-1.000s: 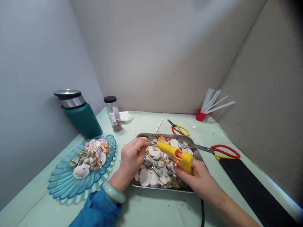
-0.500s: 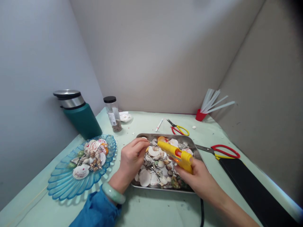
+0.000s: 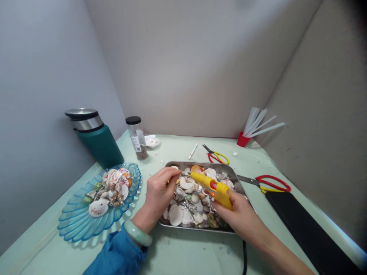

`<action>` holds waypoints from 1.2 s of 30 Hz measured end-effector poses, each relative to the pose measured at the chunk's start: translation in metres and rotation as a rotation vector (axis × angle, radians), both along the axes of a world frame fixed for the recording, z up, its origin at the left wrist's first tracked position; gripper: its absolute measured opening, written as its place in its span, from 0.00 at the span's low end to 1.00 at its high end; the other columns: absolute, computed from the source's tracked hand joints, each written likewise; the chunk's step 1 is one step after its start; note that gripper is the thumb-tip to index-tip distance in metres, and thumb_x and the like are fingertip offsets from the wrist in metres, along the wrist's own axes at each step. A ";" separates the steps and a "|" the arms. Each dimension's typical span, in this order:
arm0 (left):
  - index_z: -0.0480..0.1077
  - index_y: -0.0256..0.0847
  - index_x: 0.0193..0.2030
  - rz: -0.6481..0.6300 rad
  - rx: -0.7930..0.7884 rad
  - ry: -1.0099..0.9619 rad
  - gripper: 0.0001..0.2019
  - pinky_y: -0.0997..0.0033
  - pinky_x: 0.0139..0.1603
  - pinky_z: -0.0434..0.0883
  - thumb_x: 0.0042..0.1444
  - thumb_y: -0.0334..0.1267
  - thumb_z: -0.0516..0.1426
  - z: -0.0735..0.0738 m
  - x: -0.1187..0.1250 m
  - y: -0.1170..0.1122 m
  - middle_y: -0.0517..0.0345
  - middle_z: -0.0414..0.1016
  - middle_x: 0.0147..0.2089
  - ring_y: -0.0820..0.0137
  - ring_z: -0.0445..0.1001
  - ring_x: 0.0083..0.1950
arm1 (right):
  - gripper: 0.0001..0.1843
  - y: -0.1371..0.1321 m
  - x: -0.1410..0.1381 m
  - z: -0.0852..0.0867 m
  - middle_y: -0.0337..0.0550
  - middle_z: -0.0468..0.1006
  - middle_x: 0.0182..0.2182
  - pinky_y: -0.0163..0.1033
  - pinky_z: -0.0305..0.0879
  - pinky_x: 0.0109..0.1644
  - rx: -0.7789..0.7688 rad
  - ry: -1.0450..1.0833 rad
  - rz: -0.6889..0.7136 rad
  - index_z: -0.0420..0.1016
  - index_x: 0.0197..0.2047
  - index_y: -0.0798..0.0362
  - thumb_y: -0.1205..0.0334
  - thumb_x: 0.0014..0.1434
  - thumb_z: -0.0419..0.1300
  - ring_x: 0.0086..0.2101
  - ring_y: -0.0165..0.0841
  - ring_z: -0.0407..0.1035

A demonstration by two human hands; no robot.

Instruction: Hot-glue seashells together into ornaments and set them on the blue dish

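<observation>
My right hand [image 3: 239,212] is wrapped round the handle of a yellow hot glue gun [image 3: 205,180], whose small orange light is lit. The gun's nozzle points left, close to the fingertips of my left hand [image 3: 160,191]. Those fingers are pinched together; whatever they hold is too small to make out. Both hands are above a metal tray [image 3: 197,229] full of loose seashells [image 3: 176,215]. On the left, a blue scalloped glass dish [image 3: 75,223] carries a cluster of shells and snail shells [image 3: 110,187].
Behind the dish stands a teal bottle [image 3: 100,145], beside a clear jar [image 3: 137,139] with a black lid. Scissors [image 3: 218,156], a white marker [image 3: 193,151] and a red cup [image 3: 243,139] of glue sticks are at the back. More scissors [image 3: 272,183] lie by a black slab [image 3: 304,225] on the right.
The glue gun's rear and my right fingers have shifted very slightly left. My left hand stays pinched in nearly the same place by the nozzle.
</observation>
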State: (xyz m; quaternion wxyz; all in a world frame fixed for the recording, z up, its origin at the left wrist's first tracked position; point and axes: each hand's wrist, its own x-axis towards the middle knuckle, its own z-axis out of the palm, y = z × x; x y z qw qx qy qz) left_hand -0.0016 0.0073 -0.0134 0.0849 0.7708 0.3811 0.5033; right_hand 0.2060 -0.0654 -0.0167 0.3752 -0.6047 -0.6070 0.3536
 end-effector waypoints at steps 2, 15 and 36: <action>0.76 0.43 0.36 0.002 -0.033 -0.019 0.09 0.71 0.40 0.72 0.56 0.29 0.54 0.000 0.000 0.001 0.54 0.79 0.37 0.68 0.76 0.38 | 0.12 0.000 0.000 0.001 0.39 0.76 0.29 0.36 0.64 0.32 0.000 -0.002 -0.023 0.74 0.38 0.56 0.59 0.54 0.57 0.29 0.35 0.68; 0.75 0.40 0.35 -0.022 -0.445 -0.351 0.05 0.75 0.30 0.71 0.52 0.36 0.58 -0.007 -0.001 0.010 0.58 0.77 0.29 0.71 0.75 0.29 | 0.10 0.002 0.003 0.002 0.38 0.74 0.27 0.35 0.61 0.30 0.017 -0.118 -0.038 0.72 0.36 0.55 0.58 0.55 0.55 0.28 0.34 0.67; 0.69 0.36 0.31 -0.078 -0.703 -0.840 0.11 0.78 0.22 0.65 0.42 0.39 0.63 0.000 -0.003 0.016 0.66 0.70 0.21 0.77 0.67 0.20 | 0.16 0.045 0.004 0.046 0.43 0.79 0.38 0.36 0.63 0.38 0.041 -0.779 0.077 0.77 0.44 0.49 0.54 0.61 0.51 0.37 0.36 0.72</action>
